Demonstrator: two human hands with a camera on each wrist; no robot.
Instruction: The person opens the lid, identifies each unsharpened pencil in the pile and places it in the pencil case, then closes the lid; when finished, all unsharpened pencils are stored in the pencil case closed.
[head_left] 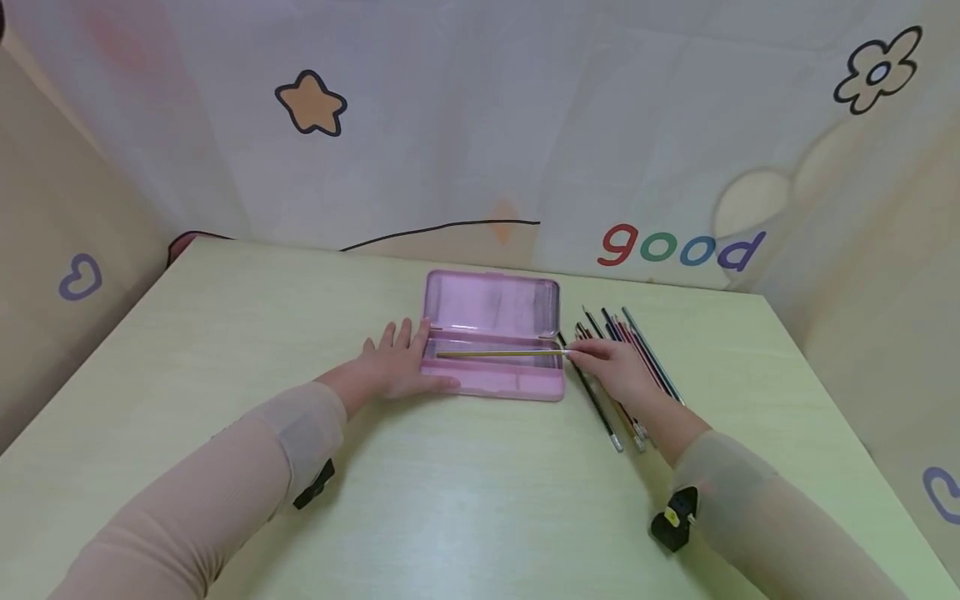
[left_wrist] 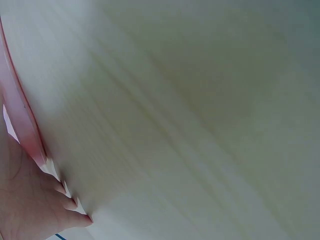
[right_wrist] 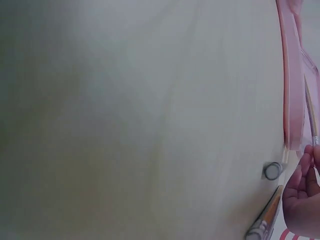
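Observation:
A pink pencil case (head_left: 540, 383) lies with its lid raised at the back, in the middle of the table. My left hand (head_left: 401, 367) rests against its left end, fingers spread and straight, thumb along the front edge. My right hand (head_left: 611, 367) pinches a yellow pencil (head_left: 495, 353) by its right end. The pencil lies level across the case's bottom half in the head view. In the right wrist view the same pencil (right_wrist: 311, 110) shows beside the pink wall of the case (right_wrist: 295, 100). Several loose pencils (head_left: 660, 367) lie under and beside my right hand, partly hidden by it.
One dark pencil (head_left: 596, 404) lies slanted just right of the case, its end toward me. The pale table (head_left: 450, 500) meets a printed cloth backdrop (head_left: 450, 125) behind the case, with more cloth at both sides.

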